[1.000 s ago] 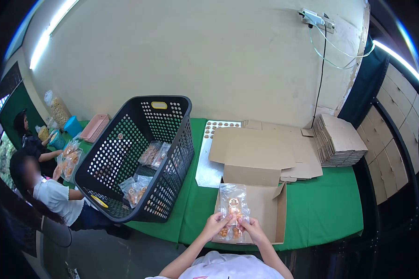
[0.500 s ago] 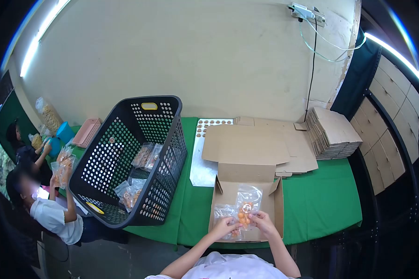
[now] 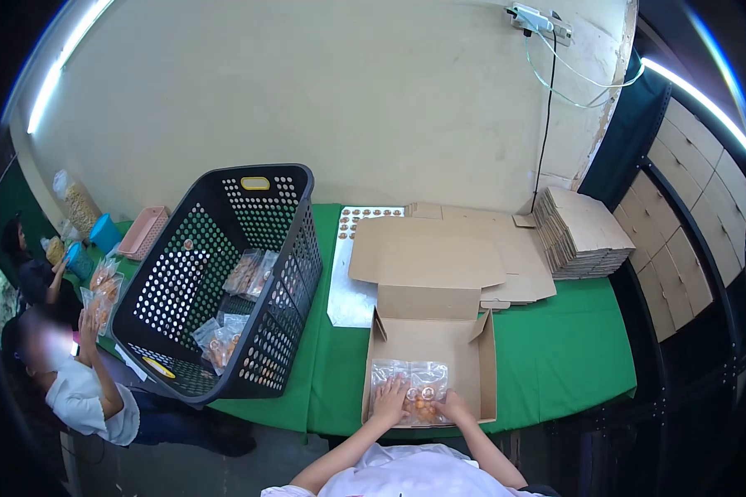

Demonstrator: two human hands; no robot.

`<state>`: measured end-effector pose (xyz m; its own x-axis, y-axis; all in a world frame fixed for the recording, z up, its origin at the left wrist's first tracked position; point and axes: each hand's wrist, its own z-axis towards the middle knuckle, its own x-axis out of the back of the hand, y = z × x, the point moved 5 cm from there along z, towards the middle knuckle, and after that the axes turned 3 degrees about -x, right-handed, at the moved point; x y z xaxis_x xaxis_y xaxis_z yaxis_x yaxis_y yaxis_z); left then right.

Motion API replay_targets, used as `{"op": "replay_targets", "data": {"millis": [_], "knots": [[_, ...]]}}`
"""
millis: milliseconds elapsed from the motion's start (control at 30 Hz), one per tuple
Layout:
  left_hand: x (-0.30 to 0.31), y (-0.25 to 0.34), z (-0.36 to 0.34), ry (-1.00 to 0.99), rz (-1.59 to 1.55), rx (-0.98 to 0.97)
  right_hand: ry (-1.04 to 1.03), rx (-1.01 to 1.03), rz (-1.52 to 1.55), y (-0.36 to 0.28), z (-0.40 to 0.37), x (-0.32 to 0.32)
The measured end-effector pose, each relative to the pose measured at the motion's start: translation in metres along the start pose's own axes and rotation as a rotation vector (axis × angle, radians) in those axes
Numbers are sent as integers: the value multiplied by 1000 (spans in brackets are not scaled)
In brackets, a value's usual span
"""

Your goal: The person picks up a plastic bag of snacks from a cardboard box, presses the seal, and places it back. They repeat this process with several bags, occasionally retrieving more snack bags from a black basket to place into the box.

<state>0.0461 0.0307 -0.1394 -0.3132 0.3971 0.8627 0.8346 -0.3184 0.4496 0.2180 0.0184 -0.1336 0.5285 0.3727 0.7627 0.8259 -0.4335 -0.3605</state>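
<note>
Down at lower centre, inside the cardboard box [image 3: 428,341], the left hand [image 3: 387,402] spreads its fingers flat on the snack bags [image 3: 412,380], the right hand [image 3: 454,408] alongside with its fingers unreadable: light, slippery, crushable packs, likely best pinched at a sealed edge.

Snack bags [image 3: 419,383]: near ends lay under left hand [image 3: 387,402] and right hand [image 3: 453,407]; contents were too small to identify. Sticker sheet [image 3: 348,290]: partly hidden under cardboard flap [image 3: 427,253].
</note>
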Motion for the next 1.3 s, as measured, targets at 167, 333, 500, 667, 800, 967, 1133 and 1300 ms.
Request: {"op": "replay_targets", "data": {"millis": [167, 333, 500, 667, 800, 967, 1133, 1300], "knots": [[2, -2, -2, 2, -10, -22, 267, 387, -82, -23, -11, 1], [-4, -5, -1, -4, -5, -26, 36, 432, -107, -31, -12, -27], [0, -2, -1, 17, -29, -40, -113, 379, -204, -35, 2, -22], [20, -7, -16, 156, -41, -28, -159, 382, -220, -48, -6, -9], [48, -34, -38, 288, -608, -56, -131, 400, -142, -64, -8, -1], [189, -19, -110, 121, -1114, -187, -159, 599, 6, -98, -1, 6], [330, -10, -205, 154, -1175, -365, -176, 796, 171, -190, -47, 60], [390, -91, -257, 633, -1246, -283, -174, 901, 373, -271, -92, 87]]}}
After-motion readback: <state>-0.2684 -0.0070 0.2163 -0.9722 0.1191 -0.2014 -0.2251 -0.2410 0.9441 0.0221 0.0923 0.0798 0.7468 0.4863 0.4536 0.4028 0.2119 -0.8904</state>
